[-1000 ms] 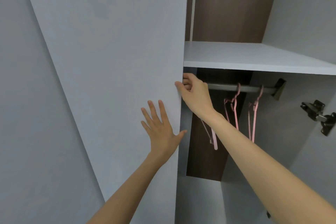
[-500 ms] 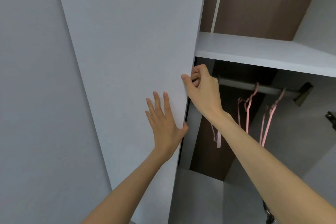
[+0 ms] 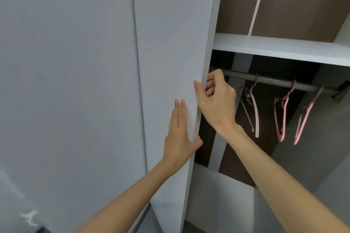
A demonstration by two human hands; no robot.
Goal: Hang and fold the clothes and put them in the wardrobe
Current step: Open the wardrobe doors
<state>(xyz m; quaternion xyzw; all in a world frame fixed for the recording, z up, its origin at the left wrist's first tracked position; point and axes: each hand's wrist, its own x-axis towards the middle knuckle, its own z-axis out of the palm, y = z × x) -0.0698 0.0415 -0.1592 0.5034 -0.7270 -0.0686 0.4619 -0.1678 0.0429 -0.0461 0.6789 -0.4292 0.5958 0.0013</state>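
Grey wardrobe (image 3: 322, 138), door (image 3: 170, 43) held at its edge

Brown back panel shows right of the door. My left hand (image 3: 180, 134) lies flat on the door's face, fingers straight and together, thumb at the edge. My right hand (image 3: 216, 100) clamps that edge, thumb in front, fingers curled behind. Right of the door, pink hangers (image 3: 255, 117) hang from a rail (image 3: 274, 81) beneath a shelf (image 3: 284, 47).

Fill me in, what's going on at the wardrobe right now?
A person is handling the wardrobe door. The left hand lies flat on its front, thumb at the edge; the right hand grips that edge, fingers curled behind it. Inside, pink hangers hang bare on the rail under a shelf. No clothes are in view.
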